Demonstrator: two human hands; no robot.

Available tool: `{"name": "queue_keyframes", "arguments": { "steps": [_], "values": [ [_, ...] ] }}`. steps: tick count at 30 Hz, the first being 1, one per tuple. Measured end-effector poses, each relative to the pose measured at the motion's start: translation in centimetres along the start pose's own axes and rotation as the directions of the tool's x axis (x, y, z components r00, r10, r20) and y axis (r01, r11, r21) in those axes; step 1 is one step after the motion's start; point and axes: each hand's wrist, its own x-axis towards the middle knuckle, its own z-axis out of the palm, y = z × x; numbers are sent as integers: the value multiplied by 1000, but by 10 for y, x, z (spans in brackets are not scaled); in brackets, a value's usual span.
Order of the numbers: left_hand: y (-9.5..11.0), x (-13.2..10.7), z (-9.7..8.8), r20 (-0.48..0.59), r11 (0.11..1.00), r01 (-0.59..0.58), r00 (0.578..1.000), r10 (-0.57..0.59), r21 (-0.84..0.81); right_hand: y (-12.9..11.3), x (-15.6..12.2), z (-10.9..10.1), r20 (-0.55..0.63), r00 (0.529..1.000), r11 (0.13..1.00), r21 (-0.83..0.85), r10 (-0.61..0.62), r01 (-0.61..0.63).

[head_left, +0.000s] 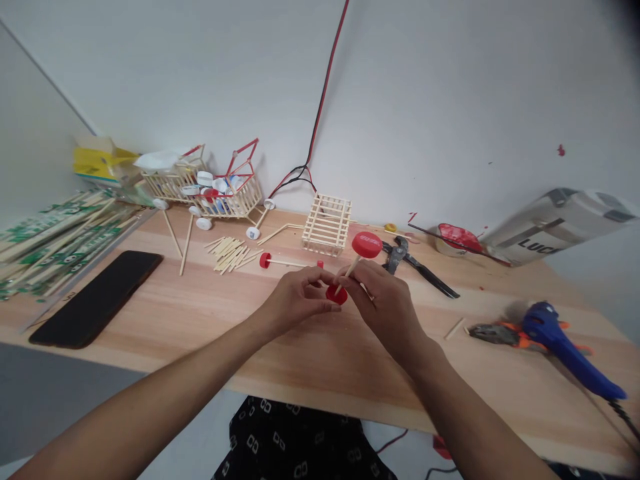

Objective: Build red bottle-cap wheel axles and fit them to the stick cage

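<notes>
In the head view my right hand pinches a thin wooden stick that has a red bottle cap on its upper end. The stick's lower end meets a second red bottle cap, which the fingers of my left hand grip; whether the two are joined there, I cannot tell. Just beyond my hands lies another stick with red caps at its ends. Behind that stands a small open-slatted basket made of sticks.
Cut sticks, stick carts holding caps, and packaged chopsticks lie leftward, with a black phone in front. Rightward are pincers, a red-stained cup, pliers and a blue glue gun.
</notes>
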Motion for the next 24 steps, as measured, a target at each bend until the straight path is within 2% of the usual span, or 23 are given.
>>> {"name": "queue_keyframes", "arguments": {
  "steps": [24],
  "values": [
    [0, -1, 1, -5, 1000, -10, 1000, 10, -10, 0, 0, -2, -4, 1000, 1000, -7, -4, 4]
  ]
}}
